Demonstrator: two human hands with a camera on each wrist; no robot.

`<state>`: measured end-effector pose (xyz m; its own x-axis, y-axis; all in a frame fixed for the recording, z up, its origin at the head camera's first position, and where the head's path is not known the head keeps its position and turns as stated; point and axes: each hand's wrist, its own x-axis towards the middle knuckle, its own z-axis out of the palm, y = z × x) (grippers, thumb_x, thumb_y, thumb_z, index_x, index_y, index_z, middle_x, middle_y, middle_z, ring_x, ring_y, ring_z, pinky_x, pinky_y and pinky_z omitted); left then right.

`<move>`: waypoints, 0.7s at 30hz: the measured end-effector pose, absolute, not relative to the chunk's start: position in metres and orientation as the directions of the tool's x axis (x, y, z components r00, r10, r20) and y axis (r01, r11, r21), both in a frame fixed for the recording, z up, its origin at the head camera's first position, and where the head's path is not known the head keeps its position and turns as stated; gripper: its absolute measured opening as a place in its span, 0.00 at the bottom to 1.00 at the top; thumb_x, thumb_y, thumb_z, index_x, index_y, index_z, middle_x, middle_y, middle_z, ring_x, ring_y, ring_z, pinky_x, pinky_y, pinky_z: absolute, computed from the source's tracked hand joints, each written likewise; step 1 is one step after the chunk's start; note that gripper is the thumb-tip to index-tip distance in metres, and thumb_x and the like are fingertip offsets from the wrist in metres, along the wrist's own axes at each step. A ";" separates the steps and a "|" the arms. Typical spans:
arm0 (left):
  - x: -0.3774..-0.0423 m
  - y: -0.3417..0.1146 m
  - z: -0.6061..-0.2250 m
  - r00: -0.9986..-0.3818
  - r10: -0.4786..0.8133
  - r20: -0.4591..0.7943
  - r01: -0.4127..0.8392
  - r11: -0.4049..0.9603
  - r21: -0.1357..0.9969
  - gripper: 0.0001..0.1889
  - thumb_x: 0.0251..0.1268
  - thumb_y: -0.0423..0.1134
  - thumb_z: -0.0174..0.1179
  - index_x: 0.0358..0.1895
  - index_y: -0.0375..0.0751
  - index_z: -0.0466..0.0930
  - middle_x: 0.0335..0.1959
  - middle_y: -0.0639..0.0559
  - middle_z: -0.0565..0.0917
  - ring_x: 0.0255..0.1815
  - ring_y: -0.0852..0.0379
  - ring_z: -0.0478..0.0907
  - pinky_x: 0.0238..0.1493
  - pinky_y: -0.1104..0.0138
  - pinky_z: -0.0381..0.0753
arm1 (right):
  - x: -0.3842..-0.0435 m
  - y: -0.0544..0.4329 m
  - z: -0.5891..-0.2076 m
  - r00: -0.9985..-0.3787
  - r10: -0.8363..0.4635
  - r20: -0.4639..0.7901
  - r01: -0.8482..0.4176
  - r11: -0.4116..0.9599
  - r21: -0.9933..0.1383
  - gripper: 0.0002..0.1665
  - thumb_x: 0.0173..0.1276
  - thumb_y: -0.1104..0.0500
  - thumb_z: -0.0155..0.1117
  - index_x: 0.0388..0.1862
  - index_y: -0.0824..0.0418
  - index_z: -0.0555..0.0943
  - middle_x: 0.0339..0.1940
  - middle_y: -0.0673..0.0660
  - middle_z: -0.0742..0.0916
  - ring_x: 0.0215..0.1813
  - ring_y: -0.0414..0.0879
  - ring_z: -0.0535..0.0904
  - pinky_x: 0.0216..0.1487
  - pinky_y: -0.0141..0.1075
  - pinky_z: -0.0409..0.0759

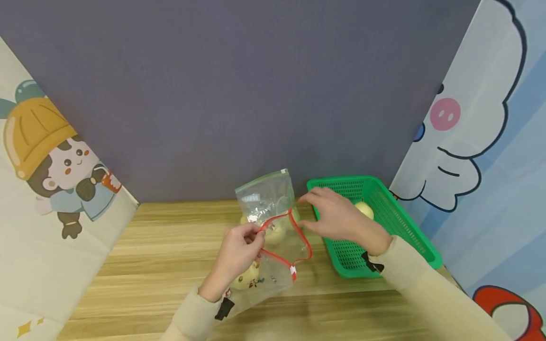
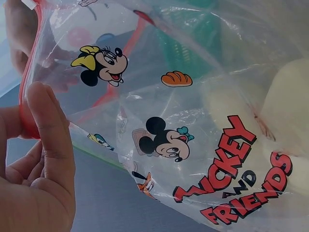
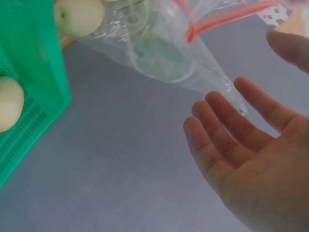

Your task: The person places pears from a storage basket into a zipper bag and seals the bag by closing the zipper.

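Note:
My left hand (image 1: 241, 248) pinches the red zip edge of a clear zip bag (image 1: 277, 277) between thumb and fingers. The bag's mouth gapes, with a white slider at its near corner. Cartoon mice and red lettering cover this zip bag (image 2: 159, 111) in the left wrist view. Pale yellow round fruit (image 1: 246, 278) shows through the plastic. Behind stands another clear bag (image 1: 266, 192) with a green zip edge and yellow fruit at its lower part. My right hand (image 1: 337, 215), fingers spread and holding nothing, hovers between the bag's mouth and the green basket (image 1: 398, 215).
One pale yellow fruit (image 1: 365, 210) lies in the slotted basket, on the right of the wooden table (image 1: 162, 255). A grey panel (image 1: 256, 94) rises along the table's back edge. Cartoon-printed sheets flank both sides.

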<state>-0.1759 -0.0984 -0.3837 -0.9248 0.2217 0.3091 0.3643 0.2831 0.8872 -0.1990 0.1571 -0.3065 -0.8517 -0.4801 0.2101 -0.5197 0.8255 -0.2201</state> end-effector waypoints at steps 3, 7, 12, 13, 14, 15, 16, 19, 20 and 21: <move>-0.176 -0.098 -0.384 -0.926 0.222 0.306 0.362 0.282 0.889 0.06 0.68 0.26 0.59 0.37 0.36 0.86 0.21 0.48 0.82 0.15 0.55 0.79 0.17 0.57 0.84 | -0.204 0.161 -0.307 -0.860 -0.475 0.187 -0.506 0.839 -0.199 0.31 0.66 0.44 0.72 0.63 0.58 0.81 0.62 0.59 0.81 0.66 0.59 0.75 0.63 0.56 0.77; -0.176 -0.098 -0.384 -0.924 0.225 0.309 0.366 0.292 0.883 0.06 0.68 0.26 0.59 0.37 0.35 0.86 0.22 0.48 0.82 0.15 0.55 0.79 0.16 0.59 0.84 | -0.212 0.168 -0.309 -0.868 -0.468 0.164 -0.492 0.853 -0.173 0.31 0.67 0.45 0.71 0.64 0.58 0.80 0.63 0.60 0.81 0.66 0.61 0.75 0.64 0.58 0.76; -0.176 -0.099 -0.385 -0.924 0.222 0.311 0.369 0.302 0.879 0.06 0.68 0.27 0.59 0.37 0.37 0.86 0.22 0.49 0.82 0.15 0.56 0.79 0.16 0.60 0.84 | -0.226 0.178 -0.311 -0.879 -0.447 0.164 -0.471 0.867 -0.161 0.30 0.68 0.46 0.70 0.65 0.59 0.80 0.64 0.61 0.80 0.67 0.63 0.74 0.65 0.60 0.74; -0.176 -0.099 -0.386 -0.924 0.220 0.312 0.369 0.301 0.879 0.06 0.68 0.27 0.59 0.37 0.37 0.86 0.22 0.49 0.82 0.15 0.56 0.79 0.16 0.60 0.84 | -0.229 0.181 -0.312 -0.883 -0.440 0.165 -0.465 0.870 -0.163 0.30 0.68 0.46 0.70 0.65 0.59 0.80 0.65 0.62 0.80 0.67 0.63 0.74 0.66 0.60 0.73; -0.176 -0.099 -0.386 -0.923 0.221 0.314 0.371 0.299 0.879 0.06 0.68 0.27 0.59 0.37 0.37 0.86 0.22 0.48 0.82 0.15 0.56 0.79 0.16 0.60 0.84 | -0.232 0.183 -0.313 -0.887 -0.431 0.165 -0.456 0.874 -0.167 0.30 0.68 0.46 0.69 0.65 0.59 0.79 0.65 0.62 0.79 0.67 0.63 0.73 0.66 0.60 0.73; -0.176 -0.099 -0.386 -0.923 0.221 0.315 0.372 0.296 0.880 0.06 0.68 0.27 0.59 0.37 0.37 0.86 0.23 0.47 0.83 0.15 0.56 0.79 0.16 0.60 0.84 | -0.234 0.186 -0.315 -0.891 -0.423 0.165 -0.448 0.878 -0.168 0.30 0.68 0.47 0.68 0.65 0.59 0.79 0.66 0.62 0.79 0.67 0.64 0.73 0.66 0.61 0.72; -0.176 -0.099 -0.386 -0.923 0.221 0.316 0.372 0.293 0.881 0.06 0.68 0.27 0.59 0.37 0.37 0.86 0.23 0.47 0.83 0.15 0.56 0.79 0.16 0.59 0.84 | -0.237 0.190 -0.316 -0.896 -0.414 0.163 -0.439 0.882 -0.174 0.30 0.69 0.47 0.68 0.66 0.59 0.79 0.66 0.62 0.79 0.68 0.64 0.72 0.66 0.61 0.72; -0.176 -0.099 -0.386 -0.922 0.226 0.314 0.371 0.287 0.883 0.06 0.68 0.27 0.59 0.37 0.37 0.85 0.23 0.47 0.83 0.15 0.56 0.79 0.17 0.57 0.85 | -0.246 0.201 -0.322 -0.911 -0.384 0.151 -0.407 0.896 -0.179 0.31 0.69 0.46 0.67 0.67 0.58 0.78 0.67 0.62 0.78 0.68 0.65 0.71 0.65 0.62 0.72; -0.176 -0.099 -0.386 -0.922 0.228 0.313 0.370 0.287 0.884 0.06 0.68 0.26 0.59 0.36 0.37 0.85 0.23 0.47 0.82 0.15 0.56 0.79 0.17 0.57 0.85 | -0.249 0.205 -0.324 -0.915 -0.375 0.150 -0.398 0.900 -0.179 0.31 0.69 0.46 0.67 0.67 0.58 0.78 0.67 0.63 0.78 0.68 0.65 0.71 0.64 0.63 0.73; -0.176 -0.099 -0.386 -0.922 0.227 0.313 0.370 0.286 0.884 0.06 0.68 0.26 0.59 0.36 0.37 0.85 0.23 0.46 0.83 0.15 0.56 0.79 0.17 0.56 0.85 | -0.252 0.208 -0.326 -0.918 -0.367 0.152 -0.391 0.903 -0.179 0.31 0.70 0.46 0.66 0.67 0.59 0.78 0.66 0.64 0.78 0.67 0.65 0.71 0.64 0.63 0.73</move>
<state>-0.1761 -0.0993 -0.3860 -0.9222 0.2274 0.3127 0.3701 0.2857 0.8840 -0.2521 0.2085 -0.3265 -0.9176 -0.3673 0.1523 -0.3911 0.9028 -0.1789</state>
